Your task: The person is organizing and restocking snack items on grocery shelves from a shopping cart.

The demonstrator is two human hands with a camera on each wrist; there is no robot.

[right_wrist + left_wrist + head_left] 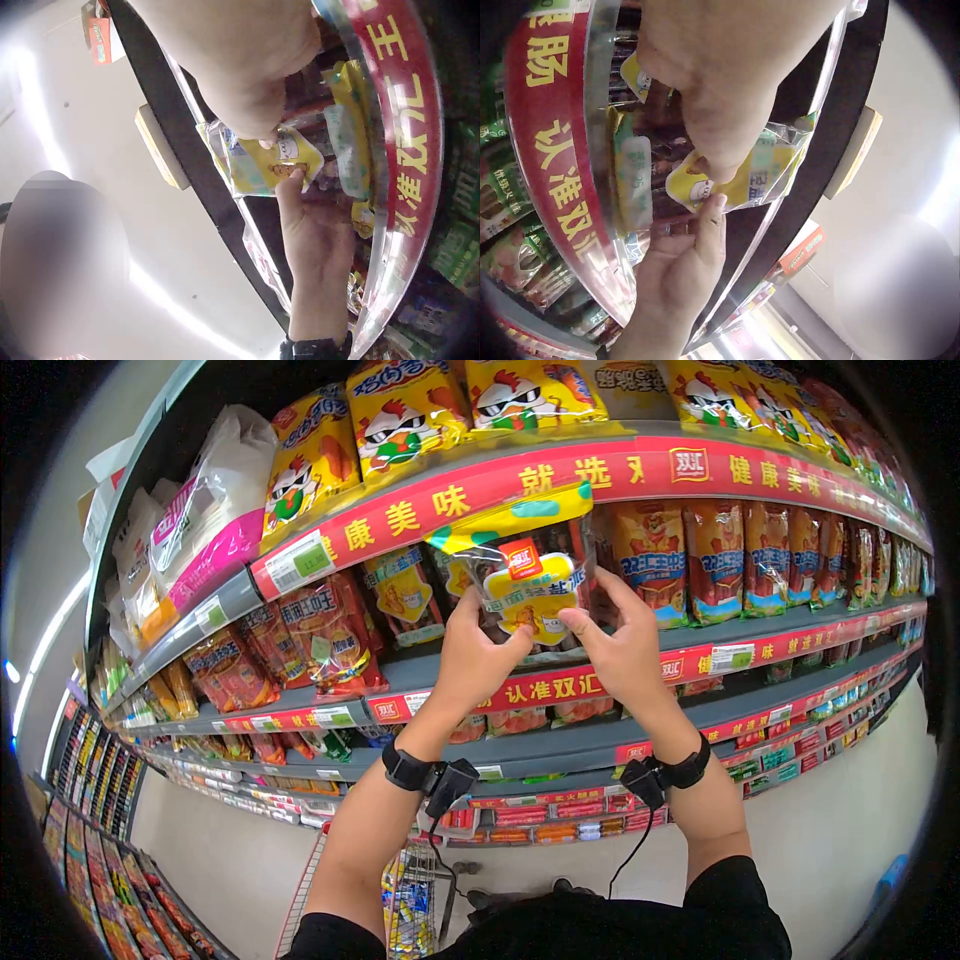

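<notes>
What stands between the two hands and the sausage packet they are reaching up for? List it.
Nothing visible. The left hand and the right hand already pinch the sausage packet by its lower edge and hold it up in front of the shelf. No other thing sits between fingers and packet.

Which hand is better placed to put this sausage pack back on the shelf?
Probably the right hand: it grips the sausage pack along its side and lies nearer the shelf, while the left hand pinches only the bottom edge.

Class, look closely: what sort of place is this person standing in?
Most likely a supermarket aisle: long shelves packed with sausage packs, red price strips along their edges, and both hands holding one packet above a trolley.
</notes>
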